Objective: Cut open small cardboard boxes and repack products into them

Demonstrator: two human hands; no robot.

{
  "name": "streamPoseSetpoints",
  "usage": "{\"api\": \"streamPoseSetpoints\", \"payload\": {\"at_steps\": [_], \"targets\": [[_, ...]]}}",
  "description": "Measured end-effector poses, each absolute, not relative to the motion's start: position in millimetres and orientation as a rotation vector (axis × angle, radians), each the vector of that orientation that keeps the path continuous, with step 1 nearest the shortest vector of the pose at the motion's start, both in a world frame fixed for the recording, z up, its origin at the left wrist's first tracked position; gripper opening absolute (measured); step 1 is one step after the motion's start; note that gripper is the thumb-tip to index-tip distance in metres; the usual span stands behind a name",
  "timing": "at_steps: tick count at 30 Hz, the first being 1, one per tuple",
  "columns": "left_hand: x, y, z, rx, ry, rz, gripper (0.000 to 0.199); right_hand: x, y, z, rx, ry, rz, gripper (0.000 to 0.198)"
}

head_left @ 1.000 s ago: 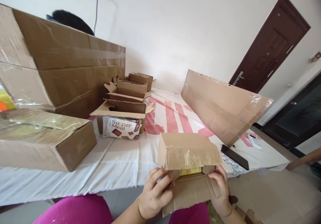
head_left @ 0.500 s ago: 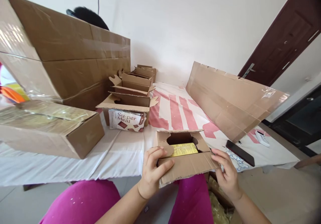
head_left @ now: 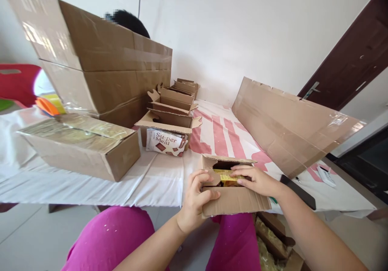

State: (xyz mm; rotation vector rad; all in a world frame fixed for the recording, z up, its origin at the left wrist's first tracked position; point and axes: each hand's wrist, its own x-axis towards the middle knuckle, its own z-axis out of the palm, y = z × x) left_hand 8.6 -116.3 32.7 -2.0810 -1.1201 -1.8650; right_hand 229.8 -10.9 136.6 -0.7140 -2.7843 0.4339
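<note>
A small open cardboard box (head_left: pixel 236 201) sits at the table's front edge, its near flap folded out towards me. Inside lies a yellow printed pack (head_left: pixel 223 174), partly covered by a side flap. My left hand (head_left: pixel 198 194) is closed on the box's left end, with the thumb over the near flap. Above the opening, my right hand (head_left: pixel 253 179) has its fingers stretched across the yellow pack, the tips touching it. What lies under those fingers is hidden.
Several open cardboard boxes (head_left: pixel 174 120) stand in a row beyond, with a white Su-per Meal pack (head_left: pixel 165 142) before the nearest. A taped carton (head_left: pixel 123 157) lies left. Large cartons (head_left: pixel 118 89) and a cardboard panel (head_left: pixel 287 121) flank the table. A phone (head_left: pixel 298 192) lies right.
My right hand has left the box's right edge and moved left over the opening, onto the yellow pack. My left hand keeps its hold. The view has shifted slightly left.
</note>
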Motion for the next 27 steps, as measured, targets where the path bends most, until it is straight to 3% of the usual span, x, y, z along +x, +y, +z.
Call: {"api": "streamPoseSetpoints", "payload": {"at_steps": [5, 9, 15, 20, 27], "targets": [[8.3, -117.2, 33.9, -2.084, -1.114, -1.874, 0.012, 222.9, 12.0, 129.2, -0.861, -2.847, 0.423, 0.065], [7.2, -118.5, 34.7, -2.066, -1.114, -1.879, 0.015, 214.9, 10.6, 125.3, -0.886, -2.813, 0.207, 0.059], [-0.6, -121.7, 34.4, -1.997, -1.112, -1.920, 0.018, 221.4, -5.3, 132.8, -0.790, -2.480, 0.250, 0.045], [-16.2, -120.7, 31.9, -1.785, -1.268, -2.209, 0.013, 239.9, -2.0, 138.2, -0.846, -1.931, 0.472, 0.052], [-43.6, -130.0, 37.6, -1.707, -1.251, -2.364, 0.006, 246.0, 1.2, 119.2, -0.888, -1.608, 0.544, 0.060]]}}
